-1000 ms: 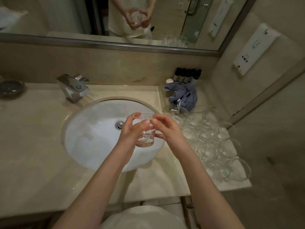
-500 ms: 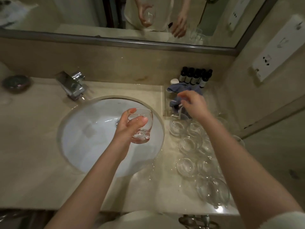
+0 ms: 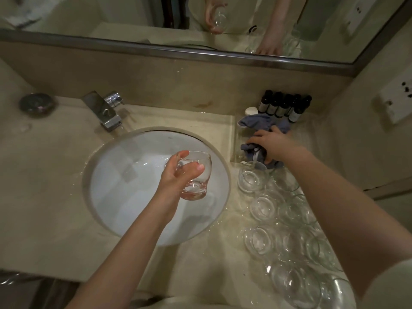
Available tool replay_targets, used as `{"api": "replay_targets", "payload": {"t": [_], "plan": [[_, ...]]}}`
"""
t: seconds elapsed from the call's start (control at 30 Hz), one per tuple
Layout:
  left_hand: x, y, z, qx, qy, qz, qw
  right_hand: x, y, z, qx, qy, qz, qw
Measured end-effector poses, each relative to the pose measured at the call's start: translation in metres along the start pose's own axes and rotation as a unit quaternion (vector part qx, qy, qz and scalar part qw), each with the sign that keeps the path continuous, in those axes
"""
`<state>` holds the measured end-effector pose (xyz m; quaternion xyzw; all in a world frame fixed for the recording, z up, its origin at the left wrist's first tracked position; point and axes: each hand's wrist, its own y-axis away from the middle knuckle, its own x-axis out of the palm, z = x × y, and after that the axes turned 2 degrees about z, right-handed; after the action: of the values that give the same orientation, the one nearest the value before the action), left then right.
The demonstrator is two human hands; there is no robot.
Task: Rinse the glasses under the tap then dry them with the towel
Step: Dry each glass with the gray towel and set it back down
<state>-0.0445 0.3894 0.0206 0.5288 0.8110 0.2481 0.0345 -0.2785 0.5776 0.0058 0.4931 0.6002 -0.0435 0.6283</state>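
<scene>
One counter of pale stone ran the width of the view, backed by a low wall and a mirror with a metal lower edge. The left stretch of counter lay bare apart from a dark dish near the back; the right stretch, up to the side wall, was crowded. The round white sink sat in the middle, its front rim close to the counter's front edge, with a chrome tap at its back left. Many glasses stood packed in rows along the right, from just beside the sink rim to the front right corner, some touching. The left hand held one glass above the basin, thumb and fingers wrapped round its side, mouth tilted up and to the right. The right hand lay on the blue-grey towel behind the glasses, fingers curled into the cloth, grip closed on it. Five dark bottles stood against the back wall; their pale labels were too small to read. A white socket sat on the right wall, no writing legible.
</scene>
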Motion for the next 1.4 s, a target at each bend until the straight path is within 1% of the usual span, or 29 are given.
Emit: {"api": "replay_targets", "payload": {"t": [0.1,0.2,0.33,0.47,0.63,0.8,0.93,1.03,1.1,1.13,1.17,1.23,1.27,1.3,1.33,1.4], "plan": [[-0.001,0.001,0.003,-0.006,0.001,-0.01,1.0,-0.002,0.0,-0.001,0.009,0.008,-0.043,0.999],[-0.004,0.004,0.006,-0.007,0.01,-0.012,1.0,0.004,0.004,-0.004,0.025,-0.012,-0.108,0.994],[-0.011,0.008,0.006,-0.005,0.019,-0.014,1.0,0.009,0.012,-0.012,0.034,-0.097,-0.176,0.979],[-0.017,0.013,0.001,0.004,0.031,-0.013,0.999,-0.004,0.02,-0.016,0.034,-0.189,-0.267,0.944],[-0.028,0.021,-0.004,0.008,0.053,-0.007,0.999,-0.042,0.04,-0.011,0.03,-0.254,-0.37,0.893],[-0.044,0.026,-0.013,0.029,0.064,-0.004,0.998,-0.079,0.063,0.014,0.03,-0.316,-0.419,0.851],[-0.062,0.034,-0.021,0.037,0.067,-0.002,0.997,-0.095,0.085,0.06,-0.003,-0.397,-0.439,0.806],[-0.077,0.04,-0.026,0.046,0.074,-0.005,0.996,-0.096,0.098,0.101,-0.02,-0.496,-0.429,0.755],[-0.088,0.046,-0.029,0.052,0.078,-0.008,0.996,-0.093,0.107,0.133,-0.027,-0.577,-0.413,0.704],[-0.094,0.049,-0.029,0.055,0.08,-0.01,0.995,-0.092,0.111,0.149,-0.033,-0.625,-0.405,0.667],[-0.1,0.052,-0.03,0.059,0.083,-0.01,0.995,-0.089,0.115,0.165,-0.038,-0.678,-0.391,0.621],[-0.112,0.057,-0.032,0.064,0.084,-0.01,0.994,-0.085,0.124,0.198,-0.046,-0.774,-0.343,0.531],[-0.118,0.06,-0.032,0.066,0.083,-0.008,0.994,-0.083,0.127,0.215,-0.048,-0.809,-0.313,0.495],[-0.124,0.063,-0.033,0.067,0.081,-0.005,0.994,-0.082,0.13,0.231,-0.049,-0.834,-0.288,0.468],[-0.129,0.065,-0.034,0.069,0.079,0.001,0.994,-0.08,0.132,0.247,-0.047,-0.849,-0.272,0.451],[-0.139,0.07,-0.036,0.072,0.082,0.014,0.994,-0.08,0.134,0.273,-0.03,-0.862,-0.262,0.433]]}}
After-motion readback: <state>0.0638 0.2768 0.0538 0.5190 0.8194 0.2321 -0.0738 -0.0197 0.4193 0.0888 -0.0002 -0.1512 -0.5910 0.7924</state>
